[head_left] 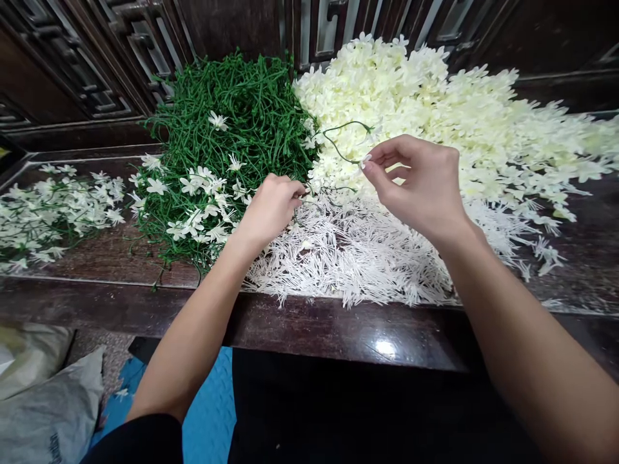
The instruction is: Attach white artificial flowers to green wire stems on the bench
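Observation:
My right hand (418, 183) pinches a small white artificial flower (366, 161) at the tip of a thin green stem (333, 143). The stem's branches curve left toward my left hand (273, 209), whose fingers are closed around its lower part. Beneath and in front of my hands spreads a heap of thin white stamen pieces (358, 258). Behind my right hand rises a big pile of cream-white petals (387, 96). A tangle of green plastic stems (232, 96) lies behind my left hand, with several finished white flowers (198, 187) on its near side.
More white flowers on stems (62, 206) lie at the far left of the dark wooden bench (309, 322). A carved wooden backrest (232, 29) stands behind the piles. Sacks (53, 406) and a blue mat (210, 399) are on the floor below.

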`<state>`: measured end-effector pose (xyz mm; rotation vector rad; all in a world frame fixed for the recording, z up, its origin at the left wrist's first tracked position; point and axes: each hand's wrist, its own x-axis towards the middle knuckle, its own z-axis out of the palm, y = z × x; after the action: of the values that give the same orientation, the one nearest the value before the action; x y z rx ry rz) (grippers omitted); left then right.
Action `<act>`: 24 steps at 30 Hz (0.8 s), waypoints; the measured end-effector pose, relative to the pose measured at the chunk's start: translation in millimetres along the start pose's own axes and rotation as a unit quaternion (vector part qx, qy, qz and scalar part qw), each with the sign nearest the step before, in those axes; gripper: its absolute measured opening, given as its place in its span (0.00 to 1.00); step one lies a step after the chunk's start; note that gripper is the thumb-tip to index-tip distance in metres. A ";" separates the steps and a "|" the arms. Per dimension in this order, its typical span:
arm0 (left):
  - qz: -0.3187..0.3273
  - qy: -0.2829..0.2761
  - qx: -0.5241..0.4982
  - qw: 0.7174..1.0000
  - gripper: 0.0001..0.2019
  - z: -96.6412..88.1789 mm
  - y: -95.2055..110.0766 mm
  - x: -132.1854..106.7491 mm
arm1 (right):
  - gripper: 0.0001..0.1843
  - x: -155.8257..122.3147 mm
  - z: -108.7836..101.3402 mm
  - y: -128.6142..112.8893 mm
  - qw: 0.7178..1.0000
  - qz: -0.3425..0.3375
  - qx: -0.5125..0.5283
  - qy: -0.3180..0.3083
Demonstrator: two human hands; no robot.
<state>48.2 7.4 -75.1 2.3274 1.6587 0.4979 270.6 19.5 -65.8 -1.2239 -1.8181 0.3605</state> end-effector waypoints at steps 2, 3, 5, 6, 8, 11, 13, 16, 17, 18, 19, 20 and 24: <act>0.002 0.050 -0.066 0.997 0.09 -3.4 -0.5 0.9 | 0.01 1.3 -0.1 2.1 1.000 0.005 -0.011 0.005; 0.004 0.070 -0.110 0.991 0.07 -5.2 -0.2 1.2 | 0.02 1.9 0.3 3.3 1.000 0.009 -0.018 0.003; 0.005 0.101 -0.207 0.973 0.04 -8.1 1.3 1.4 | 0.03 2.7 2.0 5.0 0.999 0.023 -0.033 -0.003; 0.006 0.114 -0.257 0.960 0.04 -9.2 2.3 1.4 | 0.04 2.7 3.0 5.1 0.999 0.030 -0.038 -0.005; 0.007 0.139 -0.354 0.925 0.03 -11.0 3.9 1.7 | 0.04 1.9 4.4 3.3 0.999 0.039 -0.028 -0.023; -0.002 0.159 -0.466 0.870 0.04 -14.3 5.4 2.1 | 0.06 0.3 2.5 -2.7 0.992 0.030 0.046 -0.110; -0.020 0.158 -0.510 0.845 0.05 -16.9 6.0 1.9 | 0.09 0.8 -2.7 -5.0 0.985 0.027 0.085 -0.147; -0.049 0.146 -0.544 0.825 0.07 -19.4 7.3 1.0 | 0.11 5.0 -14.7 0.6 0.993 0.055 0.060 -0.089; -0.058 0.135 -0.551 0.822 0.08 -19.4 8.1 0.7 | 0.09 6.9 -18.8 4.9 0.996 0.055 0.036 -0.055; -0.068 0.122 -0.558 0.818 0.09 -19.0 9.1 0.4 | 0.08 8.7 -22.4 9.8 0.999 0.043 -0.006 -0.022; -0.078 0.106 -0.568 0.813 0.10 -18.3 10.3 0.2 | 0.08 10.2 -25.2 14.8 0.998 0.038 -0.055 -0.009; -0.088 0.087 -0.578 0.806 0.11 -17.2 11.8 0.0 | 0.08 11.2 -27.0 19.6 0.995 0.038 -0.091 -0.022; -0.117 0.003 -0.617 0.778 0.07 -12.3 19.4 -0.8 | 0.03 9.6 -23.0 32.0 0.972 0.084 -0.154 -0.155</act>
<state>59.7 0.3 -56.5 1.1089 0.9950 1.0921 306.7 37.5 -68.8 -1.6163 -2.0979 0.3914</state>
